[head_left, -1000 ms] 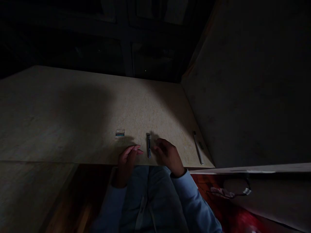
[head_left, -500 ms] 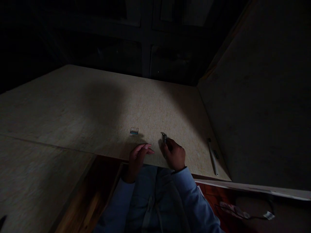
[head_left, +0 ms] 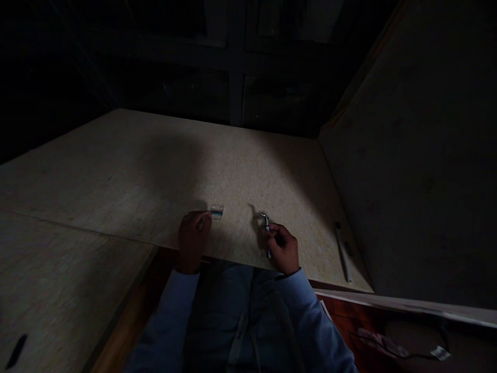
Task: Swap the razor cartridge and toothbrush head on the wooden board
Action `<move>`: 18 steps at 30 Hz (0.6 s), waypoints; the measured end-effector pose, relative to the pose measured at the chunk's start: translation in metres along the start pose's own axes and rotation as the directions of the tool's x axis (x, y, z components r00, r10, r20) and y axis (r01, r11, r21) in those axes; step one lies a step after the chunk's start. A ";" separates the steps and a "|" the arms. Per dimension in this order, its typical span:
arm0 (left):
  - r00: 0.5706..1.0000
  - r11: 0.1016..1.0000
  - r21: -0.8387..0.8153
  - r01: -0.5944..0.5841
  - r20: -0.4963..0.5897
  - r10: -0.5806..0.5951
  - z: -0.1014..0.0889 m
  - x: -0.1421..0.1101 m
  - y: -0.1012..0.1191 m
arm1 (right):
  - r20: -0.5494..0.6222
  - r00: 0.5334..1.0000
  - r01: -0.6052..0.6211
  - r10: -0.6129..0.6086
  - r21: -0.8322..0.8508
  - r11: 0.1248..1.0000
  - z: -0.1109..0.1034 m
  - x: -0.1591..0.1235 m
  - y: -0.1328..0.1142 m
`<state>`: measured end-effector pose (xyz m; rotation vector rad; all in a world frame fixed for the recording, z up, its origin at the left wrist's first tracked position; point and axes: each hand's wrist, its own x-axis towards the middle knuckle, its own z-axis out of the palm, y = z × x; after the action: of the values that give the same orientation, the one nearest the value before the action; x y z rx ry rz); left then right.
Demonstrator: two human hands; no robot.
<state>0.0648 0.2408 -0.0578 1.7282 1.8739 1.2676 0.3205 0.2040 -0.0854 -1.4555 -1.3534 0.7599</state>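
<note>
My left hand [head_left: 194, 235] is closed in a pinch at the left edge of a small clear case [head_left: 217, 208] with a dark, bluish band across it. The case is at the near part of the table, and its right side shows past my fingertips. Held in my right hand [head_left: 285, 248] is a slim metal tool with a bent head [head_left: 266, 221], shaped like a razor. Its head points up and to the left, above its shadow on the tabletop. My fingers cover part of the handle.
The pale marbled table [head_left: 272, 171] meets an upright panel [head_left: 419, 197] on the right. A long light-handled tool with a dark end [head_left: 344, 256] lies by that panel, beside a small dark object [head_left: 349, 249]. Another dark object [head_left: 16, 352] is at the lower left.
My left hand has moved left and forward to the clear case, its fingertips now at the case's edge. My right hand keeps the metal tool, its head turned slightly.
</note>
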 end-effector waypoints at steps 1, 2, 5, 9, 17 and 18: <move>0.999 0.998 0.046 -0.053 0.012 0.053 -0.001 0.006 -0.004 | -0.007 1.000 0.002 -0.001 0.031 1.000 0.000 0.000 0.001; 0.995 0.992 0.082 -0.100 0.039 0.097 -0.001 0.011 -0.007 | -0.012 1.000 0.003 -0.003 0.053 0.999 0.000 0.000 0.001; 0.973 0.967 0.155 -0.202 0.145 0.180 0.002 0.024 -0.014 | -0.018 1.000 0.003 -0.001 0.101 0.995 0.000 0.001 0.000; 0.934 0.939 0.193 -0.285 0.276 0.227 0.005 0.036 -0.023 | -0.010 1.000 0.005 -0.004 0.127 0.992 -0.002 0.001 -0.003; 0.859 0.897 0.226 -0.380 0.446 0.252 0.006 0.047 -0.026 | 0.022 1.000 0.019 -0.021 0.092 0.996 -0.001 0.002 -0.005; 0.854 0.888 0.242 -0.391 0.456 0.251 0.007 0.048 -0.024 | 0.027 0.999 0.016 -0.018 0.087 0.996 -0.001 0.002 -0.005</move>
<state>0.0424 0.2894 -0.0636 2.3521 1.6457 0.6147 0.3200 0.2047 -0.0797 -1.3684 -1.3364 0.8206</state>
